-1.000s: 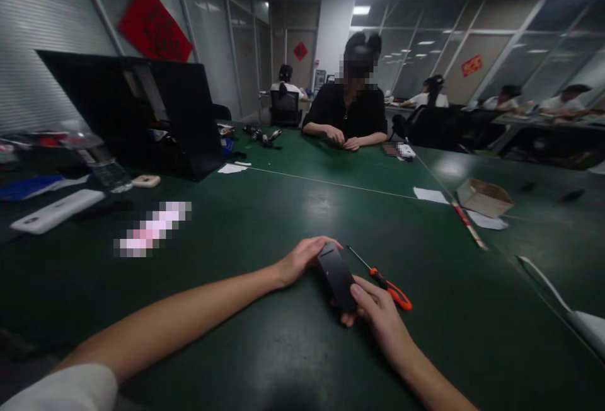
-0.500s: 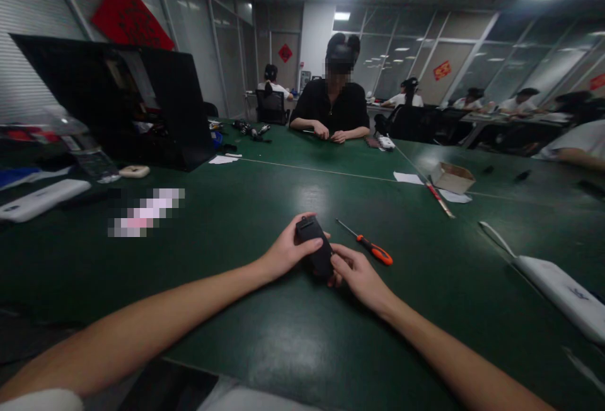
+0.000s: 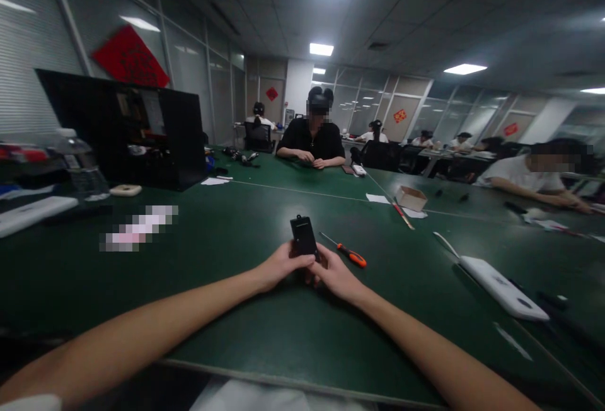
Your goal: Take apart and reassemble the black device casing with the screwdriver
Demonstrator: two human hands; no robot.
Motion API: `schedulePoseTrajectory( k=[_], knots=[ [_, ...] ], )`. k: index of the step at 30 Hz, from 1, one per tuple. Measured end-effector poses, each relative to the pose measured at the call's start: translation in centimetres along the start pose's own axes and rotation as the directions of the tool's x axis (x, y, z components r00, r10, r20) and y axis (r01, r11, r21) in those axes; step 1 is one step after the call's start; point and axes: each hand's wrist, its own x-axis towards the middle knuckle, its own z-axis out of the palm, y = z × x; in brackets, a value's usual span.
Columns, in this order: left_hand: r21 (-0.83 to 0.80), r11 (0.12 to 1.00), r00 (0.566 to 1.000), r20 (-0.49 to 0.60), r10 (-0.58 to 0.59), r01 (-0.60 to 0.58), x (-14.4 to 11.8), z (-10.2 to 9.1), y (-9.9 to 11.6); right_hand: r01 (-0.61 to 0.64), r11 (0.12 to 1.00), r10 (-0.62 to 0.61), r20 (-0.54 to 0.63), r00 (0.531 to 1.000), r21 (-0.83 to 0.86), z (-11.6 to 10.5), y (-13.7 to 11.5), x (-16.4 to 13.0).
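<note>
A small black rectangular case (image 3: pixel 303 236) with a little loop at its top end is held up over the green table (image 3: pixel 227 329). My left hand (image 3: pixel 282 266) is closed on its lower left side, the thumb lying across the lower front. From the lower right, my right hand (image 3: pixel 334 271) grips the same case, its thumb close to the left thumb. The fingers behind the case are mostly hidden. Just right of the hands lies a screwdriver (image 3: pixel 352 255) with an orange and black handle, its shaft pointing up and left.
At the left stand a black open-fronted panel box (image 3: pixel 184 140) and a clear bottle (image 3: pixel 82 165). A white power-bank-like block (image 3: pixel 501 285) with a strap lies right. Farther back are a small open box (image 3: pixel 411 198) and a person in black (image 3: pixel 309 140) seated opposite.
The black case has turned more upright, and both hands have shifted to its lower end, thumbs close together. The camera view has tilted up and swung right.
</note>
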Motion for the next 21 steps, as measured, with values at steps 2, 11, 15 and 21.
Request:
schedulePoseTrajectory(
  k=[2,11,15,21],
  knots=[
    [-0.073,0.997,1.0,-0.019,-0.018,0.016,0.0,-0.1,0.0,0.003,0.999,-0.002,0.026,1.0,-0.037,-0.2,-0.2,0.0],
    [-0.281,0.956,0.981,-0.143,-0.134,0.09,0.6,-0.6,0.5,-0.018,0.394,-0.123,-0.072,0.99,-0.919,-4.5,-2.3,-0.6],
    [-0.265,0.961,0.975,-0.185,-0.126,0.074,0.7,-0.9,0.6,-0.179,0.261,0.022,-0.18,0.983,-0.949,-7.8,-1.3,-1.4],
    [-0.147,0.989,0.955,-0.296,-0.017,-0.028,0.9,-1.1,0.6,-0.147,0.361,-0.013,-0.163,0.987,-0.921,-8.5,-1.7,-1.2]
  ],
)
